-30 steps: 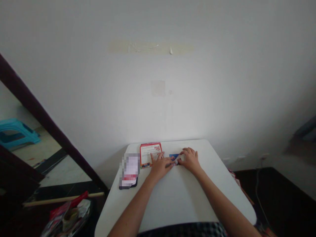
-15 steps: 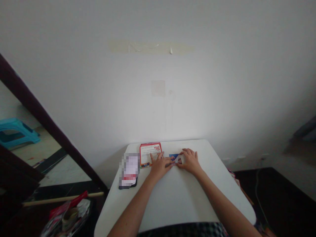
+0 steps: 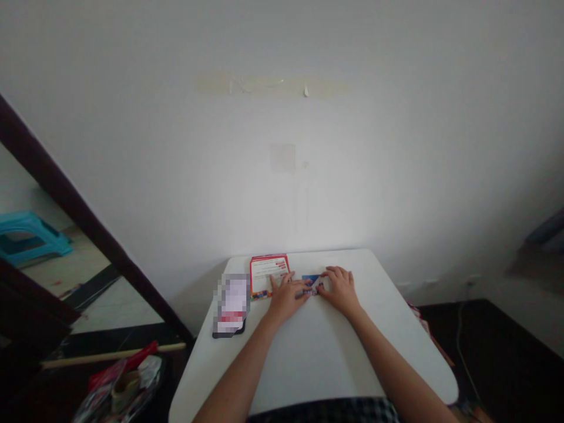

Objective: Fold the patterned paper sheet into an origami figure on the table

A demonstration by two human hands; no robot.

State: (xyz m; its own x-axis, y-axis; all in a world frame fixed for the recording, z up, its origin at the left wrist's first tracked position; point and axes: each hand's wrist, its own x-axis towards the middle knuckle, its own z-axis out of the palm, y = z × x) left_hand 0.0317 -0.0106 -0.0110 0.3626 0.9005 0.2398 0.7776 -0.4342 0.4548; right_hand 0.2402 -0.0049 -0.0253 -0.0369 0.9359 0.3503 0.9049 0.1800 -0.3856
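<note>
A small piece of printed paper (image 3: 311, 280), blue at the top with a pale folded-over part, lies on the white table between my hands. My left hand (image 3: 287, 297) holds its left side with thumb and forefinger. The other left fingers spread over a red-edged booklet (image 3: 263, 271). At the paper's right side is my right hand (image 3: 341, 289), its thumb and fingers closed on the edge and fold. Fingers cover both ends of the paper, and its fine print is too small to read.
A phone (image 3: 231, 305) with a blurred-out screen lies at the left of the white table (image 3: 319, 358). Behind stands a pale wall (image 3: 374, 147). Left of the table are a bag-lined bin (image 3: 123, 388), a stick (image 3: 114, 356) and a blue stool (image 3: 35, 235).
My right thumb has shifted slightly up along the paper, covering more of the printed picture on its folded part. My left hand stays nearly in place.
</note>
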